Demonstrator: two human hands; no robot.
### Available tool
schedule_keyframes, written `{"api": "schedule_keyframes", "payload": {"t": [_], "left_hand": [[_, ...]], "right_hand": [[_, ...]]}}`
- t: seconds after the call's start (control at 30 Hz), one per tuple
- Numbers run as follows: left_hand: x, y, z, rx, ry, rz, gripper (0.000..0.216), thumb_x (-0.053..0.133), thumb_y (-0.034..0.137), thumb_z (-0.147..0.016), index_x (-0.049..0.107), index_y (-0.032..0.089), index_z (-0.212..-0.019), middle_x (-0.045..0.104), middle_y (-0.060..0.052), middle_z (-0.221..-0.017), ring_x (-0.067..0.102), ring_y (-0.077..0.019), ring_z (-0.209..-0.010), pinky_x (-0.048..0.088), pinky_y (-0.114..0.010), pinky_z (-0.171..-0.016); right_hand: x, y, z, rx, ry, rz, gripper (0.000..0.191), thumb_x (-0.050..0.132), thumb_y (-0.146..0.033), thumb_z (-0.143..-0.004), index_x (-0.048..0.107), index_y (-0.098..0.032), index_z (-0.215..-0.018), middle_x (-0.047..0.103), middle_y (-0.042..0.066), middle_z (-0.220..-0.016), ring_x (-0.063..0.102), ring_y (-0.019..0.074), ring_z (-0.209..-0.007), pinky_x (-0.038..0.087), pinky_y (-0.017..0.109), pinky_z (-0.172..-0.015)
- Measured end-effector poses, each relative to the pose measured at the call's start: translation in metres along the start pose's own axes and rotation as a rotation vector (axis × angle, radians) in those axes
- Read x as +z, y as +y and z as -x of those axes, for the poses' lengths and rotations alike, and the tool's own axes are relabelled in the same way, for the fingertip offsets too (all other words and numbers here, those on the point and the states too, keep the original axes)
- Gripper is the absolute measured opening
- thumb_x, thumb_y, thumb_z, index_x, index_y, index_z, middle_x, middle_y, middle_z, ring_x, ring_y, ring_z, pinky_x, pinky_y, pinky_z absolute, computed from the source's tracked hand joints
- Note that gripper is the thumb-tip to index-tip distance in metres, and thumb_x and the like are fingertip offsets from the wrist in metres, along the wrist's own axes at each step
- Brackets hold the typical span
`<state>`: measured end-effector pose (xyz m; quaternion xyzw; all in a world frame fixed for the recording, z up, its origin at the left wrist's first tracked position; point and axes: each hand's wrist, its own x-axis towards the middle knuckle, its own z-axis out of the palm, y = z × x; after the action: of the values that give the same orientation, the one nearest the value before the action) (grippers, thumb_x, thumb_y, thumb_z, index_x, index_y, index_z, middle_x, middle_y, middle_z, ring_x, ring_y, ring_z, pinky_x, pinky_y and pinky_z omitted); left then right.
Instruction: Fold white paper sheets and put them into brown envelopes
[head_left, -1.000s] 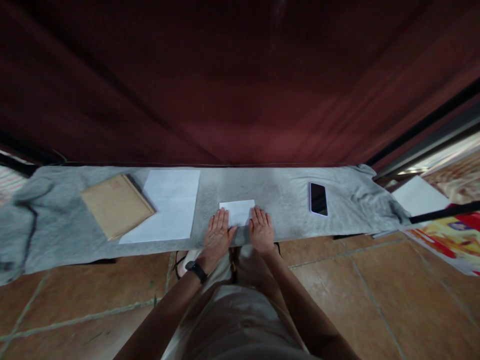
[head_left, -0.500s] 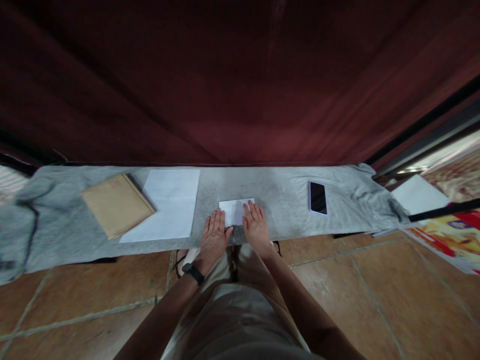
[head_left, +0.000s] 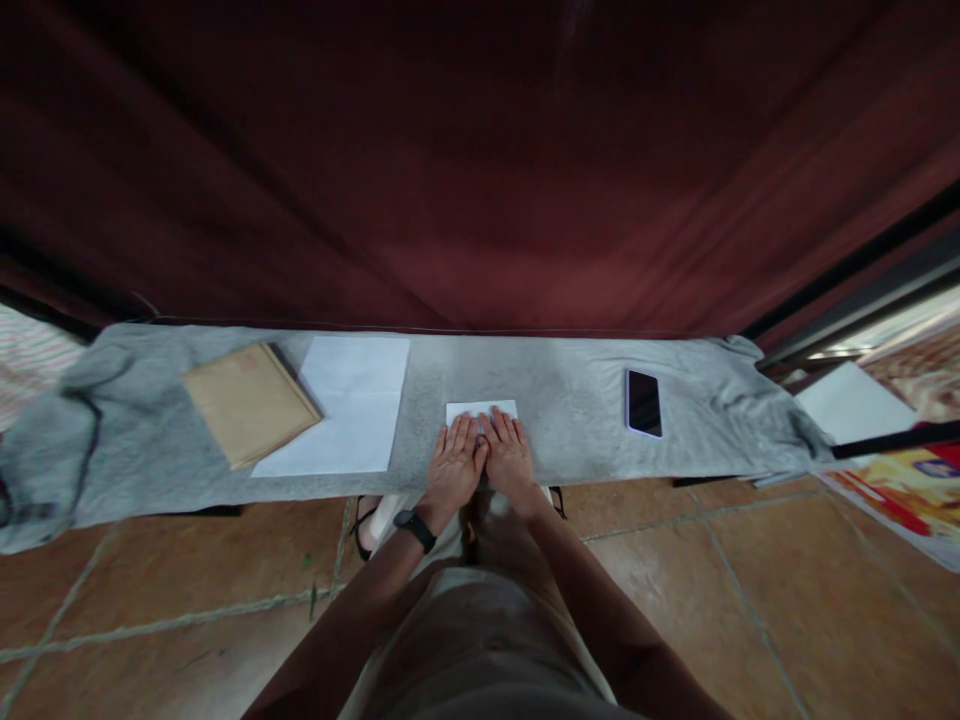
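A small white folded paper (head_left: 481, 408) lies near the front edge of the grey cloth-covered bench, mostly covered by my hands. My left hand (head_left: 454, 467) rests flat on its left part, fingers stretched out and pointing away from me. Beside it, my right hand (head_left: 508, 458) lies flat on the right part, its fingers extended too. The two thumbs come close together over the middle of the paper. Only the far strip of the paper shows, along with a little between the hands.
To the left, a stack of brown envelopes (head_left: 251, 403) overlaps a large white sheet (head_left: 352, 400). A phone (head_left: 643, 403) with a dark screen lies on the grey cloth (head_left: 562, 375) at the right. Behind the bench hangs a dark red curtain (head_left: 480, 200). Tiled floor (head_left: 660, 580) shows in front.
My left hand has slid right, from the paper's left edge onto the paper, and now lies close beside my right hand. The view has shifted slightly.
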<state>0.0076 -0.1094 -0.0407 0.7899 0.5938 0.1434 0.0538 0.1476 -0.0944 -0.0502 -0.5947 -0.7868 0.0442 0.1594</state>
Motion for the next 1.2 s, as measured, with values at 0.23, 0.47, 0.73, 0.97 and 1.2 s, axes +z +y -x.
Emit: {"api": "schedule_keyframes", "payload": {"t": [0.23,0.47,0.73,0.97,1.2], "left_hand": [[0.001,-0.02,0.009,-0.029,0.068,-0.063,0.062,0.03,0.039,-0.108,0.039,0.002,-0.157,0.038,-0.02,-0.164,0.033,-0.0278,-0.155,0.027,-0.047,-0.128],[-0.002,-0.028,0.017,-0.057,0.088,-0.079,0.06,0.033,0.036,-0.107,0.039,0.004,-0.157,0.041,-0.02,-0.162,0.036,-0.029,-0.154,0.028,-0.049,-0.127],[-0.007,-0.029,0.018,-0.067,0.07,-0.104,0.06,0.034,0.035,-0.106,0.038,0.003,-0.157,0.041,-0.02,-0.162,0.034,-0.0303,-0.154,0.028,-0.052,-0.127],[-0.012,-0.013,0.001,0.202,0.023,-0.13,0.058,0.038,0.035,-0.106,0.039,0.007,-0.157,0.034,-0.015,-0.167,0.02,-0.0266,-0.159,0.019,-0.051,-0.131],[-0.006,-0.007,-0.007,0.317,-0.034,-0.122,0.061,0.046,0.04,-0.104,0.043,0.007,-0.154,0.041,-0.019,-0.163,0.031,-0.028,-0.156,0.023,-0.05,-0.13]], "right_hand": [[0.0,0.015,0.006,0.038,0.088,0.018,0.051,0.045,-0.032,-0.108,0.047,-0.016,-0.155,0.044,0.015,-0.162,0.044,0.0297,-0.147,0.029,0.049,-0.123],[0.002,0.024,0.012,0.061,0.145,0.005,0.051,0.042,-0.032,-0.108,0.046,-0.014,-0.156,0.048,0.018,-0.159,0.043,0.0304,-0.146,0.028,0.052,-0.121],[0.001,0.025,0.013,0.049,0.164,0.009,0.051,0.043,-0.033,-0.108,0.046,-0.015,-0.156,0.05,0.018,-0.157,0.044,0.0308,-0.145,0.029,0.052,-0.12],[0.004,0.026,0.013,0.054,0.151,0.013,0.051,0.043,-0.032,-0.108,0.046,-0.014,-0.155,0.049,0.018,-0.158,0.043,0.0308,-0.147,0.029,0.054,-0.121],[0.001,0.027,0.009,0.056,0.141,-0.029,0.05,0.043,-0.03,-0.107,0.05,-0.011,-0.152,0.048,0.019,-0.158,0.042,0.0327,-0.148,0.029,0.057,-0.122]]}}
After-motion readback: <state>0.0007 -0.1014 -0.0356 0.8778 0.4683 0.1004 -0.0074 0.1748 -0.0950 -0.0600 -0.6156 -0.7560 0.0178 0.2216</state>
